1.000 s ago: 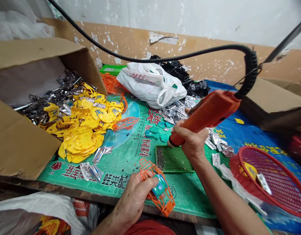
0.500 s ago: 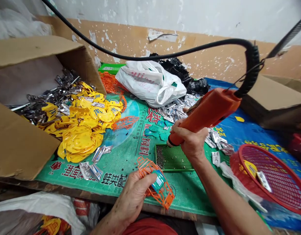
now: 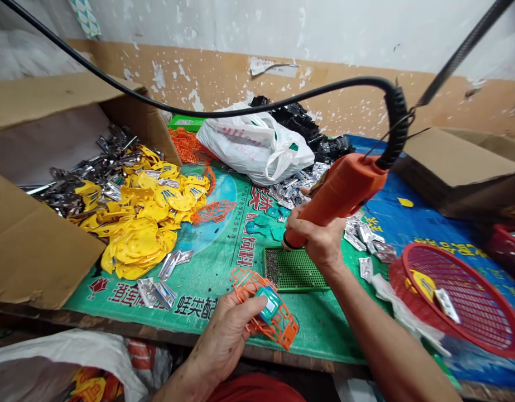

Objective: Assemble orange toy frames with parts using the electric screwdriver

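One orange frame (image 3: 289,330) w/ teal piece (image 3: 270,315), near ctr, gripped in L hand (image 3: 226,330), thumb on teal. R hand (image 3: 326,241) closed round red-orange power tool (image 3: 344,185), tilted, tip low at far side of green tray (image 3: 309,272); can't tell if touching. Screws (image 3: 273,267) heaped at tray's L end. Yellow parts (image 3: 140,243) piled L, by cardbd box (image 3: 39,245). Red basket (image 3: 398,279) near R, yellow pc (image 3: 423,286) + silver pc (image 3: 447,305) inside.
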Demonstrator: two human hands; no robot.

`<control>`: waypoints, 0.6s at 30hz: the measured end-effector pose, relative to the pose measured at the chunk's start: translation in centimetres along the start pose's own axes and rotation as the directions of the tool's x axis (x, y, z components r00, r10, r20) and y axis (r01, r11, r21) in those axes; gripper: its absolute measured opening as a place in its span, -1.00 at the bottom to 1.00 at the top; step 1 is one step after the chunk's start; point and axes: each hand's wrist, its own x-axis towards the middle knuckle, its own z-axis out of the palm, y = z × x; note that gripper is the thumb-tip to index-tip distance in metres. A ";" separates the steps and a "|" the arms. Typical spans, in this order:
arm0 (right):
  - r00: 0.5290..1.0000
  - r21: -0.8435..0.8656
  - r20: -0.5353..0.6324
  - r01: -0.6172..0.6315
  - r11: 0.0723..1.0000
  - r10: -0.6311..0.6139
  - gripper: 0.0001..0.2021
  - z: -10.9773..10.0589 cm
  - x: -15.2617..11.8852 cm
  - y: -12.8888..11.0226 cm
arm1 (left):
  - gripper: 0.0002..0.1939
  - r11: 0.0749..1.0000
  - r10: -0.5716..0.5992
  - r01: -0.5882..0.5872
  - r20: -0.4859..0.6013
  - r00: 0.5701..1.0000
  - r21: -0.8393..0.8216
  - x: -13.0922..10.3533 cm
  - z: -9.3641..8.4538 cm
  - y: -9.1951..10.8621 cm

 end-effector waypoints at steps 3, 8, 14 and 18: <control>1.000 -0.013 -0.015 0.008 1.000 -0.008 -0.85 -0.2 0.1 -0.1 | -0.64 1.000 0.000 0.000 0.011 1.000 0.015 -0.1 0.0 0.0; 0.998 0.008 -0.038 0.045 0.999 -0.045 -0.88 -0.8 0.4 -1.1 | -0.66 1.000 -0.002 0.002 -0.002 1.000 0.029 0.0 0.0 0.0; 0.996 0.028 -0.027 0.084 0.996 -0.083 -0.93 -1.0 0.2 -2.4 | -0.68 1.000 0.003 -0.002 -0.041 0.999 0.018 0.2 0.2 0.2; 0.997 0.032 -0.044 0.063 0.998 -0.062 -0.91 -0.3 0.1 -1.3 | -0.72 1.000 0.015 -0.015 -0.028 0.999 0.017 0.2 0.3 0.2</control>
